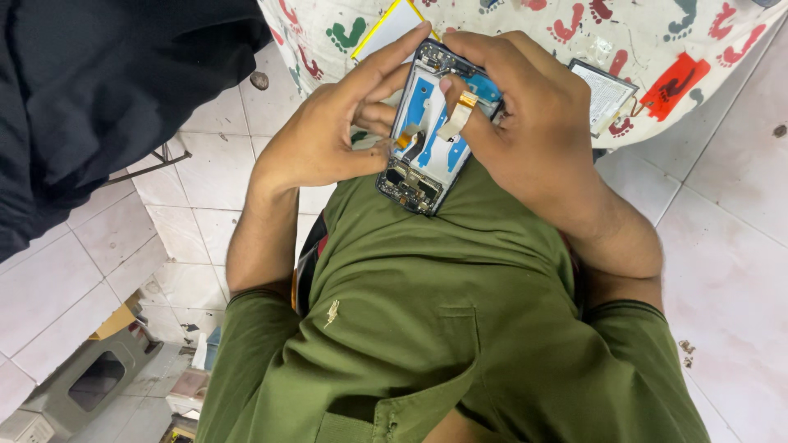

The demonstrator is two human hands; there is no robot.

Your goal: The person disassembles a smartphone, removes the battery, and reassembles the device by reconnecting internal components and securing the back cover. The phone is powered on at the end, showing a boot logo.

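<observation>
Both hands point(328, 135) point(525, 123) grip opened phone point(427, 139) w/ fingers.

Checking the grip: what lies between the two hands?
In the head view, an opened phone lies between the left hand and the right hand, both gripping it.

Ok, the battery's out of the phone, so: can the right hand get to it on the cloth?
Probably yes: the battery lies uncovered beside the right hand, though that hand grips the opened phone.
</observation>
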